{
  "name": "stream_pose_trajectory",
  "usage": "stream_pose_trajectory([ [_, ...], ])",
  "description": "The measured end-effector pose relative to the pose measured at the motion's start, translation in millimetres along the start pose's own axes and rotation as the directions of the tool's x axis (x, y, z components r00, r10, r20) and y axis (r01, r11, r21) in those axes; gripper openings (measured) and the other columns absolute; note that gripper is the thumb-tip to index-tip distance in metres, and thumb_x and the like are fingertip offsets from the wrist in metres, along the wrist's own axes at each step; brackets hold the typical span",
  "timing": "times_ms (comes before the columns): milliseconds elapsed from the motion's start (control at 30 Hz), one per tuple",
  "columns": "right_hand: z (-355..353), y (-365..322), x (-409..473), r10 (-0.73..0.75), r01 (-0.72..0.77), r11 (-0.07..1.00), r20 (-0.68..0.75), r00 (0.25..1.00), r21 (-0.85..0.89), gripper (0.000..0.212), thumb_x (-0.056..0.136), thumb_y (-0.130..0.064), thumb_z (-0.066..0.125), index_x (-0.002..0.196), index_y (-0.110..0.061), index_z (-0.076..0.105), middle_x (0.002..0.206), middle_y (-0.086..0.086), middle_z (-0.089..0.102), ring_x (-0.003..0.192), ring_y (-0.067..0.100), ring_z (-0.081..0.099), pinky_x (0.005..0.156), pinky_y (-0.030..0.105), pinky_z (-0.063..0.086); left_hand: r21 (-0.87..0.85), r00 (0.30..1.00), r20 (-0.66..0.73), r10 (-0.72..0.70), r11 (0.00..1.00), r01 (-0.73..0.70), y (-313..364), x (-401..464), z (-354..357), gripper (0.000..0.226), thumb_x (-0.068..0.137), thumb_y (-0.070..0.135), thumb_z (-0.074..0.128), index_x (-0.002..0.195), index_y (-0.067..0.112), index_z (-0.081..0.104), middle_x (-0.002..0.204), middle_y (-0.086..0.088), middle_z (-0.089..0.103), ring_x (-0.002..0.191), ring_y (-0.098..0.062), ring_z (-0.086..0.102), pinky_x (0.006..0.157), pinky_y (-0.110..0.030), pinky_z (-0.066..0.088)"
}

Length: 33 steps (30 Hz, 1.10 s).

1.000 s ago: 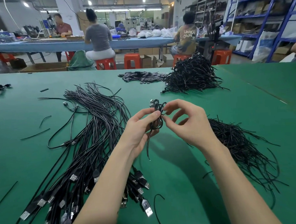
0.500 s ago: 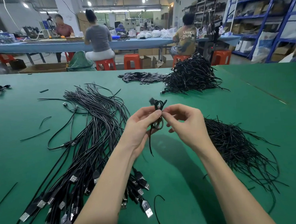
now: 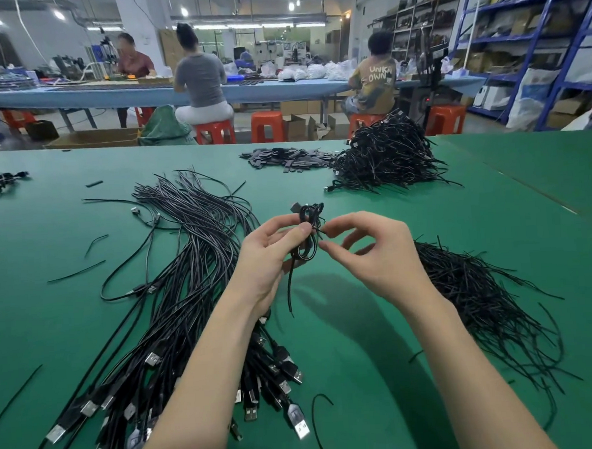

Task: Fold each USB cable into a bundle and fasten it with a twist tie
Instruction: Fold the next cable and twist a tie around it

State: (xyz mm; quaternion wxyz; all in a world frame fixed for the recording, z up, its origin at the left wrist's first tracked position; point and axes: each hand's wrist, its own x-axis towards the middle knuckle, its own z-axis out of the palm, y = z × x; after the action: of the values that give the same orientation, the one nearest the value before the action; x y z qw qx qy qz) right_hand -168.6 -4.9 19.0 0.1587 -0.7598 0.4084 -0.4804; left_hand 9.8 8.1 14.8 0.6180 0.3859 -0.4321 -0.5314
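A workshop with blue shelving (image 3: 532, 40) along one wall and a long blue bench (image 3: 109, 93), where three people sit on red stools (image 3: 266, 125), lies beyond a broad green table (image 3: 413, 338) that fills the lower view. Its far edge runs straight across behind the piles; a seam crosses its surface diagonally beyond the right hand's knuckles. Bare green surface lies directly beneath both hands and between the forearms.

The left hand (image 3: 272, 256) grips a folded USB cable bundle (image 3: 307, 234) above the table, its thumb pressed across the coils and its fingers curled behind them. The bundle is black, wound in small loops, with a plug end showing above the left thumb and one loose tail hanging below the palm. The right hand (image 3: 375, 251) pinches a thin black twist tie (image 3: 319, 230) at the bundle's middle between thumb and forefinger, the other fingers curled loosely.

Outward from the left hand's knuckles spreads a sheaf of loose USB cables (image 3: 186, 257), their metal plugs fanned under the left forearm. Past the right wrist lies a heap of twist ties (image 3: 480, 297). Beyond the fingertips sit a pile of finished bundles (image 3: 387, 157) and a low stack of small flat black pieces (image 3: 284, 158).
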Motion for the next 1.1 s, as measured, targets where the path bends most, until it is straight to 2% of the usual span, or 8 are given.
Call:
stream_pose_trajectory([
  [167,7,2,-2,-0.036,0.035,0.999,-0.109,0.993,-0.018,0.006,0.088,-0.025,0.077,0.083,-0.027,0.077,0.08,-0.018,0.073,0.068,0.007,0.065,0.054,0.022,0.05,0.008,1.0,0.025,0.012,1.0,-0.012,-2,0,1,0.012,0.083,0.018,0.075,0.095,0.021,0.073,0.093,-0.002,0.076,0.082,-0.008,0.068,0.069,-0.025,0.054],
  [267,14,-2,1,0.36,-0.347,0.857,0.041,0.932,0.382,0.014,0.09,-0.019,0.073,0.077,-0.02,0.076,0.073,-0.008,0.073,0.057,0.005,0.059,0.05,0.02,0.047,0.078,0.993,0.046,0.111,0.99,-0.114,-4,-1,0,0.015,0.075,0.024,0.078,0.09,0.029,0.077,0.093,0.003,0.075,0.085,-0.007,0.068,0.072,-0.023,0.054],
  [367,15,-6,3,0.526,-0.702,-0.147,0.656,0.541,0.697,0.004,0.077,-0.005,0.073,0.074,-0.006,0.071,0.07,0.003,0.063,0.048,0.007,0.05,0.035,0.013,0.034,0.147,0.968,0.082,0.237,0.958,-0.247,-5,0,1,0.02,0.082,0.011,0.077,0.091,0.028,0.076,0.094,0.002,0.076,0.084,-0.01,0.07,0.073,-0.02,0.054],
  [433,19,-3,-2,0.42,-0.636,-0.452,0.778,0.467,0.625,0.011,0.067,-0.003,0.076,0.076,-0.004,0.07,0.07,0.003,0.062,0.047,0.006,0.047,0.03,0.011,0.03,0.206,0.963,0.095,0.253,0.941,-0.268,-7,1,0,0.02,0.085,0.009,0.076,0.095,0.026,0.075,0.097,0.0,0.077,0.088,-0.014,0.072,0.075,-0.021,0.055],
  [500,25,3,-5,0.483,-0.668,-0.297,0.711,0.51,0.682,0.009,0.074,-0.013,0.076,0.08,-0.008,0.071,0.072,0.001,0.065,0.046,0.006,0.046,0.031,0.012,0.028,0.25,0.972,0.049,0.228,0.94,-0.233,-12,7,-1,0.017,0.086,0.011,0.076,0.097,0.024,0.074,0.096,0.0,0.077,0.09,-0.011,0.072,0.073,-0.019,0.055],
  [600,32,21,-11,0.746,-0.756,0.29,0.356,0.563,0.587,0.018,0.092,-0.032,0.069,0.086,-0.016,0.075,0.081,-0.005,0.074,0.055,0.01,0.048,0.044,0.018,0.032,0.316,0.98,-0.138,0.141,0.945,-0.091,-26,29,-3,0.016,0.087,0.015,0.076,0.099,0.021,0.068,0.094,-0.002,0.077,0.084,-0.011,0.071,0.069,-0.026,0.058],
  [667,38,33,-17,0.776,-0.724,0.48,0.144,0.613,0.496,0.024,0.097,-0.031,0.066,0.082,-0.014,0.075,0.08,-0.004,0.074,0.056,0.012,0.049,0.047,0.02,0.035,0.403,0.972,-0.222,0.08,0.915,0.017,-35,54,-2,0.021,0.087,0.017,0.074,0.103,0.021,0.06,0.104,-0.003,0.073,0.093,-0.017,0.07,0.082,-0.037,0.059],
  [1100,55,35,-20,0.638,-0.655,0.723,0.152,0.755,0.217,0.03,0.091,-0.034,0.066,0.072,-0.014,0.075,0.077,0.003,0.075,0.063,0.012,0.054,0.067,0.028,0.044,0.825,0.982,-0.174,0.075,0.555,0.104,-81,153,29,0.032,0.097,0.017,0.059,0.126,0.004,0.056,0.13,-0.013,0.061,0.122,-0.027,0.055,0.102,-0.029,0.037],
])
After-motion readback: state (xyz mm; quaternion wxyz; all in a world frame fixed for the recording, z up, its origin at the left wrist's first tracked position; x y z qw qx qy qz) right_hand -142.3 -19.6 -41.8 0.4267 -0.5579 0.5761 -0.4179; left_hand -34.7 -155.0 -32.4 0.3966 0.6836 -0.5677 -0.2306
